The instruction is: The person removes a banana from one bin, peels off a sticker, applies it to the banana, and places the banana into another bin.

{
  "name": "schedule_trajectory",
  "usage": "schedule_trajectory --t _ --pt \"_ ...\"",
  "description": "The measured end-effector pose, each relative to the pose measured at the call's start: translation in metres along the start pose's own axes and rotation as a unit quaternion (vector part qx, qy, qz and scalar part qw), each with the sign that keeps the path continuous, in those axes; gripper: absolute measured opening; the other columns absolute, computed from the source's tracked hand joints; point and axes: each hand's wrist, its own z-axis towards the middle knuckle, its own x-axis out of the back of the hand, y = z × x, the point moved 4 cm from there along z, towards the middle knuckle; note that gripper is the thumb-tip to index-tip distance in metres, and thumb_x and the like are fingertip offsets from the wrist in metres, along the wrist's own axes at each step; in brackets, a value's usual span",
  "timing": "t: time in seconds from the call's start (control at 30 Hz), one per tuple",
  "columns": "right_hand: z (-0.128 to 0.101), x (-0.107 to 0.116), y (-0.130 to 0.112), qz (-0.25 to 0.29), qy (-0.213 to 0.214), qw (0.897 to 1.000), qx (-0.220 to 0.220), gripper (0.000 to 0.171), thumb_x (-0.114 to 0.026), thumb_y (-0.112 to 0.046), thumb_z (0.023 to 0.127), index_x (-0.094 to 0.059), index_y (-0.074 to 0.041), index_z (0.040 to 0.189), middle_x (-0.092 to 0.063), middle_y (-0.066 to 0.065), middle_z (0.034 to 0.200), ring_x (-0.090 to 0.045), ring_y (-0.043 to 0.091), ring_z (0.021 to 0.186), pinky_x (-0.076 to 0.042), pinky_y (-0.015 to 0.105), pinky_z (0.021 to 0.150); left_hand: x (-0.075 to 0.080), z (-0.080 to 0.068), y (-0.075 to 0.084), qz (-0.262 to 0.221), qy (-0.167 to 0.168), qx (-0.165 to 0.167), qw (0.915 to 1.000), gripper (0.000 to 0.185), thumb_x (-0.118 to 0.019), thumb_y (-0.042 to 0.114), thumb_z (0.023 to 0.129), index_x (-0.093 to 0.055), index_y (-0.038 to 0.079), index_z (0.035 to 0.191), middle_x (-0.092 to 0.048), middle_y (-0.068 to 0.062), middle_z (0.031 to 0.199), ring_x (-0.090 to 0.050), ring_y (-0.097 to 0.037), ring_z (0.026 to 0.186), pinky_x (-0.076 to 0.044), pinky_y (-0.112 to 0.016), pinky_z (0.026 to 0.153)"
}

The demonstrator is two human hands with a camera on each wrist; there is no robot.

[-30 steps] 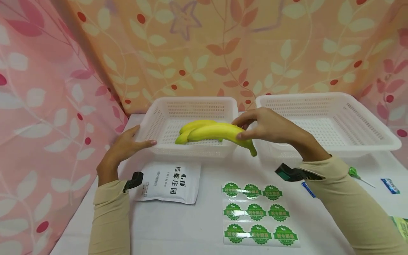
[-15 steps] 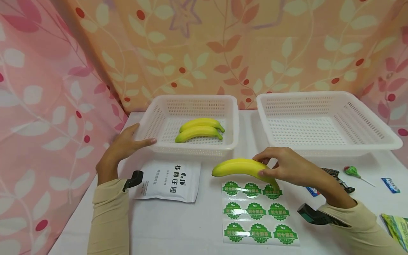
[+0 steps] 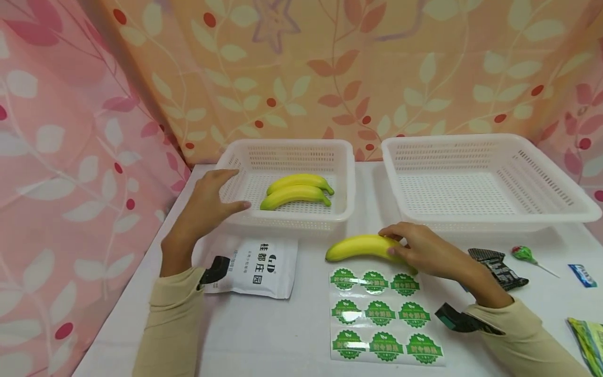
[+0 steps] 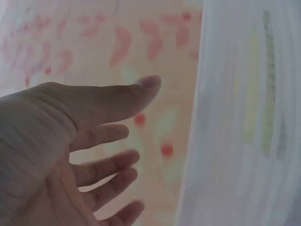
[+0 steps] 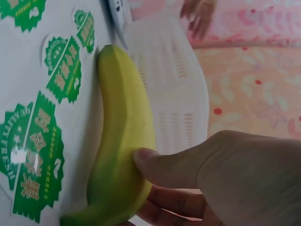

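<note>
right hand [image 3: 431, 251] is gripping a banana [image 3: 360, 246] lying mid-table by the sticker sheet [image 3: 383, 314], left hand [image 3: 207, 209] is hovering with fingers spread loose at the small basket [image 3: 346, 173].

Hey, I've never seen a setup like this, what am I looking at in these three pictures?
A person works with bare hands and wears three cameras. The head view looks down on a white table. The right hand grips a banana lying above a sheet of green stickers; its wrist camera shows that grip close up. The left hand is open by the small basket, which holds two bananas; its wrist camera shows spread fingers. The large basket is to the right.
</note>
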Motion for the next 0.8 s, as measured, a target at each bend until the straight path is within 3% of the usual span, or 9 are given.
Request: schedule_trajectory --t 0.13,0.27,0.37,0.47,0.53,0.63,0.8 --pt "0.002 -0.002 0.006 -0.001 0.013 1.0 -0.002 0.036 -0.072 -0.005 0.1 -0.068 0.0 0.134 -0.072 0.013 0.123 -0.065 0.027 0.109 -0.056 0.053 0.096 -0.028 -0.006 0.05 -0.042 -0.021 -0.078 0.9958 0.069 -0.085 0.023 0.092 -0.056 0.012 0.153 -0.057 -0.013 0.146 -0.053 -0.034 0.135 -0.046 -0.057 0.112" --pt "0.004 -0.004 0.008 0.001 0.021 1.0 0.0 0.035 -0.069 -0.005 0.101 -0.068 0.001 0.135 -0.072 0.015 0.125 -0.065 0.03 0.111 -0.055 0.057 0.098 -0.072 -0.017 0.092 -0.074 -0.113 -0.138 0.9812 0.059 -0.086 0.024 0.092 -0.063 0.012 0.146 -0.063 -0.006 0.135 -0.062 -0.026 0.123 -0.054 -0.047 0.102" --pt "0.005 -0.005 0.009 0.0 0.024 1.0 -0.005 0.035 -0.069 -0.005 0.102 -0.068 0.001 0.136 -0.071 0.015 0.126 -0.065 0.031 0.113 -0.055 0.058 0.099 -0.11 -0.026 0.111 -0.058 -0.186 -0.166 0.9667 0.058 -0.085 0.027 0.093 -0.064 0.011 0.145 -0.064 -0.005 0.133 -0.063 -0.024 0.12 -0.053 -0.04 0.1" --pt "0.006 -0.005 0.008 -0.005 0.027 1.0 -0.01 0.035 -0.069 -0.007 0.102 -0.067 0.001 0.136 -0.071 0.017 0.128 -0.065 0.032 0.114 -0.054 0.059 0.101 -0.144 -0.036 0.122 -0.029 -0.234 -0.183 0.9542 0.059 -0.085 0.03 0.092 -0.065 0.011 0.144 -0.064 -0.006 0.131 -0.062 -0.02 0.114 -0.052 -0.032 0.096" --pt "0.006 -0.006 0.009 -0.009 0.028 1.0 -0.012 0.035 -0.069 -0.008 0.103 -0.067 0.002 0.136 -0.07 0.018 0.13 -0.065 0.033 0.116 -0.053 0.06 0.102 -0.163 -0.042 0.124 -0.001 -0.245 -0.191 0.9506 0.06 -0.087 0.034 0.091 -0.065 0.014 0.144 -0.064 -0.005 0.129 -0.06 -0.017 0.109 -0.05 -0.028 0.093" --pt "0.007 -0.006 0.008 -0.014 0.029 0.999 -0.011 0.036 -0.069 -0.009 0.103 -0.067 0.002 0.137 -0.07 0.019 0.131 -0.065 0.034 0.117 -0.053 0.06 0.102 -0.181 -0.051 0.121 0.036 -0.235 -0.191 0.9524 0.062 -0.088 0.038 0.088 -0.065 0.018 0.143 -0.063 -0.002 0.128 -0.057 -0.011 0.106 -0.049 -0.026 0.092" --pt "0.007 -0.006 0.008 -0.021 0.035 0.999 0.0 0.035 -0.07 -0.007 0.102 -0.067 0.003 0.135 -0.071 0.019 0.129 -0.066 0.032 0.114 -0.055 0.059 0.099 -0.19 -0.06 0.112 0.076 -0.193 -0.185 0.9605 0.069 -0.089 0.041 0.087 -0.062 0.021 0.147 -0.06 -0.001 0.131 -0.055 -0.013 0.11 -0.046 -0.029 0.092"
